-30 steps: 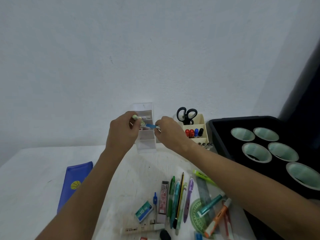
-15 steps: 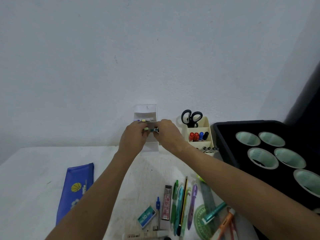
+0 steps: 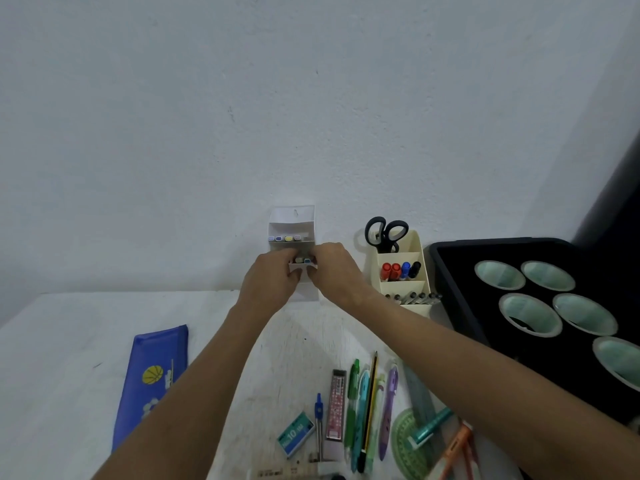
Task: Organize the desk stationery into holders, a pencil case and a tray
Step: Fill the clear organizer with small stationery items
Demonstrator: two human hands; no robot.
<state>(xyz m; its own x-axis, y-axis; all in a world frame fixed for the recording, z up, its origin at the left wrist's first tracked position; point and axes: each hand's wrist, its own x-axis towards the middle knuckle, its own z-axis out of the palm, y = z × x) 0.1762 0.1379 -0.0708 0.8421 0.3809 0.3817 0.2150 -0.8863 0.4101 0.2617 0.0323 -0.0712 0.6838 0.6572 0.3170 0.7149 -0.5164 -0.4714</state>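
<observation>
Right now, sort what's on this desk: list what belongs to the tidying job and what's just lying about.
Job:
clear holder, both hands at its markers
cream holder
pencil case
loose pens
staples box
protractor

Lying about:
black bin
green cups

both bare forearms reach forward and converge, the left hand (image 3: 273,275) and right hand (image 3: 334,271) raised side by side and nearly touching, knuckles toward the camera, fingers (image 3: 294,271) curled inward and pinching at their tips.
</observation>
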